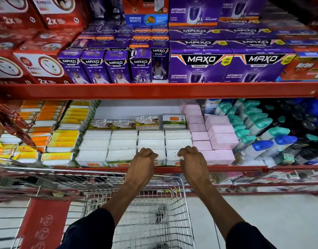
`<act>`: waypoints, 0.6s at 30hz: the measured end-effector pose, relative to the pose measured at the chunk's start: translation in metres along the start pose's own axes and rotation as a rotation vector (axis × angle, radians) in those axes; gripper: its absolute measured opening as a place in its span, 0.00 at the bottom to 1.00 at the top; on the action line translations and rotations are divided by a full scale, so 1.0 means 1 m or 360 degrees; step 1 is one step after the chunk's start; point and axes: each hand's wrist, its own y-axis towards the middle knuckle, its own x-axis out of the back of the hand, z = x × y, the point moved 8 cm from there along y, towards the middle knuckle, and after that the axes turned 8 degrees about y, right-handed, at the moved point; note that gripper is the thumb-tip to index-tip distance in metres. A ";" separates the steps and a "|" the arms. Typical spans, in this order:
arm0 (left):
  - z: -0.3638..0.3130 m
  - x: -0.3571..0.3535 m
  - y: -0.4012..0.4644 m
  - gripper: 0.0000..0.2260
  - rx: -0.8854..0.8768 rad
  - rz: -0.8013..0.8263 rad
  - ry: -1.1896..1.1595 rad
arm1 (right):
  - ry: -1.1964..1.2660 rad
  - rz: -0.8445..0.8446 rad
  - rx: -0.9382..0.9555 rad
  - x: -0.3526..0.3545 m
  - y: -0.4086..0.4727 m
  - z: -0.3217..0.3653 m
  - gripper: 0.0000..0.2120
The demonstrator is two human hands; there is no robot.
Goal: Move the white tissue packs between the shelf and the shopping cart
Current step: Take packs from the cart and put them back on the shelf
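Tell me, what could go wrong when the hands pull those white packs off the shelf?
The white packs sit tightly in rows, so tugging the front ones under the left hand and right hand may drag neighbours off the shelf edge. The pink boxes beside the right hand might get knocked. The cart sits a little to the left, so a pack dropped from the right hand could miss it.

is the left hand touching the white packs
Touching. The head view shows the left hand with curled fingers resting on the front white packs, no gap visible.
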 end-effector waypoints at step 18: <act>0.005 0.001 -0.003 0.19 -0.0063 -0.0068 -0.0127 | 0.0086 -0.0030 0.0046 0.004 -0.003 0.008 0.13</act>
